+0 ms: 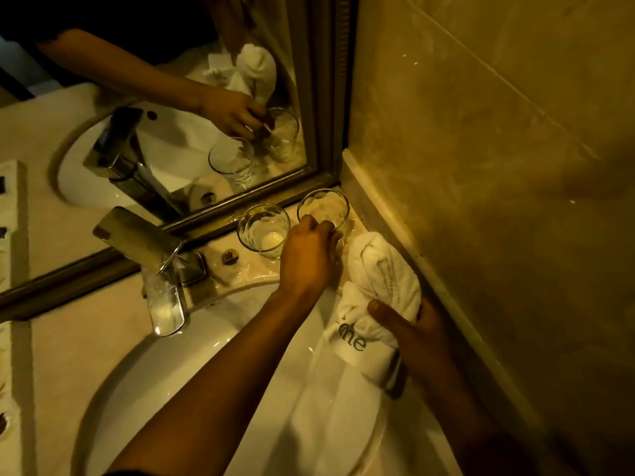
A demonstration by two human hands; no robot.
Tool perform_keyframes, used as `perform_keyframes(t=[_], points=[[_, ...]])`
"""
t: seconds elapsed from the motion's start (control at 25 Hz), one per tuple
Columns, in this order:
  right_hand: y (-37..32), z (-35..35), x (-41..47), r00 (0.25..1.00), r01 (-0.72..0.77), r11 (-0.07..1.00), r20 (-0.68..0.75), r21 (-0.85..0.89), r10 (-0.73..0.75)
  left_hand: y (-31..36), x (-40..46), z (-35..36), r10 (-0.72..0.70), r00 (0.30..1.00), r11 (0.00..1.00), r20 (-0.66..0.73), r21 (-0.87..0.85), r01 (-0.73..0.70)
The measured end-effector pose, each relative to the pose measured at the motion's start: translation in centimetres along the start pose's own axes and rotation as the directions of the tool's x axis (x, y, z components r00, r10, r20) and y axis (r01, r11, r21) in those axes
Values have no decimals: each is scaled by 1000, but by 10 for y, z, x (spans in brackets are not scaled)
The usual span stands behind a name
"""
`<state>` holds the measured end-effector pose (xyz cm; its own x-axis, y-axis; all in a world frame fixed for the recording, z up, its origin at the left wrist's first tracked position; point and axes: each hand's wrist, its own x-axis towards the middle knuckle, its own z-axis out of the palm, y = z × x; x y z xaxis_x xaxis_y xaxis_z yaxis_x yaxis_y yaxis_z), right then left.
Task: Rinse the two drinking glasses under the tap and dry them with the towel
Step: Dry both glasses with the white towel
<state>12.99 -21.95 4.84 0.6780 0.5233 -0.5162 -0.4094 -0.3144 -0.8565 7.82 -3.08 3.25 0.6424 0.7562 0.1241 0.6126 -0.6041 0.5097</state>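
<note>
Two clear drinking glasses stand upright on the counter by the mirror. The left glass (264,231) stands free. My left hand (309,259) reaches across the basin and grips the right glass (323,209) in the corner, fingers around its near side. My right hand (417,333) holds a bunched white towel (379,290) with dark lettering at the right edge of the basin, its loose end hanging into the bowl. The chrome tap (161,286) juts over the basin at left; no water shows running from it.
The white basin (206,365) fills the lower middle, set in a pale stone counter (79,338). A framed mirror (261,197) runs behind the tap and reflects the glasses and hand. A tiled wall (481,166) closes the right side. Small dark items (3,231) lie at the far left.
</note>
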Motion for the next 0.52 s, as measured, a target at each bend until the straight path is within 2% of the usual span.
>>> perform_keyframes(t=[0.16, 0.44, 0.52], points=[[-2, 2, 2, 1000, -12, 1000, -10, -10, 12, 1, 4, 7, -12, 1000, 999, 15, 33, 11], [-3, 1, 0, 1000, -20, 1000, 5, 5, 20, 9, 6, 1, -27, 991, 999, 129, 34, 23], [-1, 0, -3, 1000, -23, 1000, 8, 2, 23, 12, -5, -5, -24, 998, 999, 54, 36, 22]])
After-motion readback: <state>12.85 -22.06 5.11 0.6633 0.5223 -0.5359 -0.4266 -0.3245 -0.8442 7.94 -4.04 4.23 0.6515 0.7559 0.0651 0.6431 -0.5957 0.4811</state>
